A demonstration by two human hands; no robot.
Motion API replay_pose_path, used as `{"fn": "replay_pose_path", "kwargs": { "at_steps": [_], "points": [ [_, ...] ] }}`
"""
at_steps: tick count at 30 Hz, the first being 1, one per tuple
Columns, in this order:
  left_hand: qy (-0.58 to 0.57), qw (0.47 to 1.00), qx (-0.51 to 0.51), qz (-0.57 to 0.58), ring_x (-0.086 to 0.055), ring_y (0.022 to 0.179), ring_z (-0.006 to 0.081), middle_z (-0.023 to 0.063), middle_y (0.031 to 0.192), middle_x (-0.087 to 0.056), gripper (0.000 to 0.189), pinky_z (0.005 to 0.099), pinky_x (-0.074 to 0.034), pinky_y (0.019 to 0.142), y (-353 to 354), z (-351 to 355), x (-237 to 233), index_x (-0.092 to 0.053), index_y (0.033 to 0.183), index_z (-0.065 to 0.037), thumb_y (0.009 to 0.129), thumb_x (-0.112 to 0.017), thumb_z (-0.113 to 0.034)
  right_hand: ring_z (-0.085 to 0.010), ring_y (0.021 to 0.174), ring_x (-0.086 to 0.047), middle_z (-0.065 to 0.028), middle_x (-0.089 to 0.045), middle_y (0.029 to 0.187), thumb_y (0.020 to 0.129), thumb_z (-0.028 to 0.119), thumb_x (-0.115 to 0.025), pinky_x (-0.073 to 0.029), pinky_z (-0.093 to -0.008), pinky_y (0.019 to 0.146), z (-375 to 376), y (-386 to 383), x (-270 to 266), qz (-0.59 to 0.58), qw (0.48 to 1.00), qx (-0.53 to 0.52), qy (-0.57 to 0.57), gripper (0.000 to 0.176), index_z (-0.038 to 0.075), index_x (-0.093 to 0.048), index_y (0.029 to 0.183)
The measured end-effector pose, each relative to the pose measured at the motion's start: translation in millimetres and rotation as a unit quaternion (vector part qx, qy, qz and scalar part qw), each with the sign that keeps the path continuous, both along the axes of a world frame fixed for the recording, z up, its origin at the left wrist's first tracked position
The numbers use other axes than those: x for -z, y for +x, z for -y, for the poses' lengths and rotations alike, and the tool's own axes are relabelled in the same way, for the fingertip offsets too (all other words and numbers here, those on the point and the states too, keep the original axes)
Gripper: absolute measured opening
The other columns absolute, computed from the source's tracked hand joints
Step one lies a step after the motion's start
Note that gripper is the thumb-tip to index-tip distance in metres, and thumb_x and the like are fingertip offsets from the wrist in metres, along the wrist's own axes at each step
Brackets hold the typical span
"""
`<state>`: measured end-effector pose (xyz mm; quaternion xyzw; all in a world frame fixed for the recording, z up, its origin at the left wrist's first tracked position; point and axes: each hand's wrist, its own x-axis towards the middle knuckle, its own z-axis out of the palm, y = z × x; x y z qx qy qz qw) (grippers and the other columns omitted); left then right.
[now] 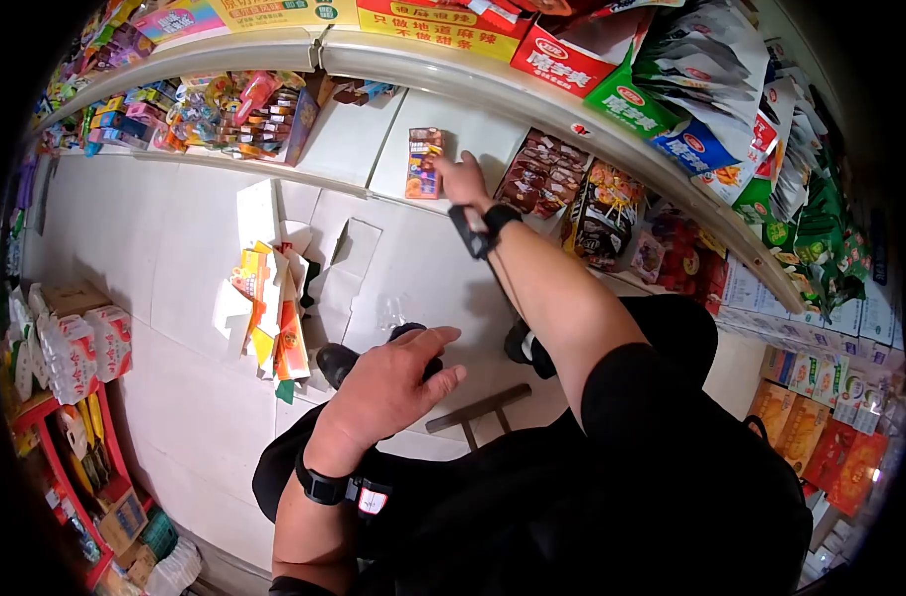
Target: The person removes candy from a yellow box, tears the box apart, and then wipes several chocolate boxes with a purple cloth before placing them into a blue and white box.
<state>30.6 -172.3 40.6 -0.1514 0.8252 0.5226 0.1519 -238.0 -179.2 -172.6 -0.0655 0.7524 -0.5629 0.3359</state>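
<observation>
My right hand (pixel 461 180) reaches to the lower shelf, its fingertips against the right side of a small brown, purple and orange snack box (pixel 424 149). Thumb and forefinger are apart, and the box stands on the white shelf surface (pixel 374 139). Some fingers are hidden behind the hand. My left hand (pixel 388 387) hovers over my legs and shoe with fingers and thumb spread, holding nothing. Dark packs of brown snacks (pixel 544 174) lie on the shelf just right of my right hand.
An upper shelf edge (pixel 413 62) curves over the lower one, loaded with snack boxes and bags. Flattened cartons (pixel 264 298) stand on the tiled floor to the left. A red rack (pixel 51 447) holds goods at far left. A low stool's wooden bar (pixel 479 408) shows beneath me.
</observation>
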Motion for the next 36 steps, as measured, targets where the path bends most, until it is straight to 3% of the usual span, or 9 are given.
{"fn": "replay_pose_path", "kwargs": {
  "at_steps": [2, 6, 12, 16, 18, 26, 30, 35, 36],
  "points": [
    [-0.030, 0.999, 0.005, -0.042, -0.065, 0.095, 0.0405, 0.0201, 0.109, -0.066, 0.045, 0.0447, -0.053, 0.083, -1, 0, 1, -0.057, 0.128, -0.004, 0.095, -0.062, -0.034, -0.0248, 0.088, -0.068, -0.0205, -0.066, 0.110, 0.083, 0.020, -0.069, -0.055, -0.0345, 0.079, -19, 26, 1, -0.209, 0.975, -0.062, -0.049, 0.047, -0.005, -0.055, 0.120],
    [-0.014, 1.000, 0.008, -0.022, -0.065, 0.098, 0.0395, 0.0196, 0.110, -0.067, 0.043, 0.0426, -0.052, 0.085, -10, 2, -8, -0.058, 0.127, -0.003, 0.094, -0.063, -0.031, -0.0212, 0.087, -0.065, -0.0164, -0.065, 0.113, 0.085, 0.014, -0.066, -0.053, -0.0330, 0.079, -93, 63, -17, -0.137, 0.976, -0.171, 0.008, 0.032, -0.001, -0.060, 0.113],
    [-0.067, 0.997, 0.011, -0.036, -0.064, 0.097, 0.0404, 0.0214, 0.109, -0.066, 0.044, 0.0448, -0.052, 0.083, -10, -4, 0, -0.057, 0.127, -0.002, 0.095, -0.062, -0.032, -0.0242, 0.093, -0.062, -0.0126, -0.058, 0.110, 0.081, 0.008, -0.070, -0.052, -0.0355, 0.083, -172, 3, 3, -0.302, 0.953, 0.012, 0.028, 0.041, 0.004, -0.055, 0.119],
    [-0.100, 0.992, 0.013, -0.072, -0.065, 0.092, 0.0399, 0.0207, 0.105, -0.066, 0.044, 0.0462, -0.053, 0.079, -6, -15, 15, -0.058, 0.126, -0.003, 0.094, -0.062, -0.032, -0.0206, 0.089, -0.062, -0.0105, -0.058, 0.109, 0.081, 0.004, -0.073, -0.052, -0.0326, 0.080, -166, -14, 0, -0.373, 0.924, -0.051, 0.067, 0.044, 0.004, -0.053, 0.121],
    [-0.112, 0.989, 0.012, -0.092, -0.067, 0.089, 0.0388, 0.0198, 0.102, -0.067, 0.044, 0.0468, -0.054, 0.075, -4, -19, 18, -0.058, 0.125, -0.003, 0.092, -0.064, -0.031, -0.0317, 0.102, -0.062, -0.0165, -0.059, 0.111, 0.080, 0.011, -0.074, -0.051, -0.0395, 0.088, -162, -17, 2, -0.375, 0.919, -0.060, 0.107, 0.045, 0.004, -0.054, 0.119],
    [-0.095, 0.993, 0.003, -0.064, -0.066, 0.090, 0.0388, 0.0206, 0.105, -0.066, 0.049, 0.0474, -0.054, 0.079, -8, -19, 20, -0.056, 0.129, -0.004, 0.091, -0.066, -0.033, -0.0239, 0.085, -0.066, -0.0118, -0.067, 0.094, 0.083, 0.012, -0.074, -0.053, -0.0367, 0.076, -171, -25, 6, -0.289, 0.952, -0.080, 0.064, 0.043, 0.006, -0.056, 0.122],
    [-0.109, 0.992, -0.033, -0.051, -0.066, 0.093, 0.0405, 0.0231, 0.110, -0.065, 0.056, 0.0477, -0.054, 0.079, -8, -17, 20, -0.053, 0.133, -0.006, 0.089, -0.069, -0.037, -0.0166, 0.079, -0.065, -0.0081, -0.068, 0.093, 0.084, 0.010, -0.074, -0.053, -0.0327, 0.068, -181, -8, -83, -0.256, 0.947, -0.188, 0.048, 0.039, 0.006, -0.058, 0.120],
    [-0.113, 0.978, -0.099, -0.144, -0.065, 0.103, 0.0381, 0.0204, 0.115, -0.065, 0.081, 0.0430, -0.053, 0.087, -9, -17, 29, -0.048, 0.138, -0.006, 0.079, -0.075, -0.055, -0.0162, 0.100, -0.065, -0.0093, -0.066, 0.114, 0.088, -0.003, -0.066, -0.052, -0.0311, 0.086, -187, 55, -197, 0.057, 0.943, -0.296, -0.142, 0.043, -0.001, -0.049, 0.127],
    [-0.051, 0.984, -0.100, -0.136, -0.067, 0.101, 0.0344, 0.0157, 0.115, -0.067, 0.068, 0.0393, -0.053, 0.087, -11, -17, 21, -0.053, 0.135, -0.007, 0.085, -0.074, -0.048, -0.0175, 0.104, -0.065, -0.0109, -0.065, 0.118, 0.089, -0.003, -0.064, -0.051, -0.0315, 0.090, -188, 68, -208, 0.065, 0.939, -0.301, -0.151, 0.043, -0.002, -0.048, 0.129]
  ]
}}
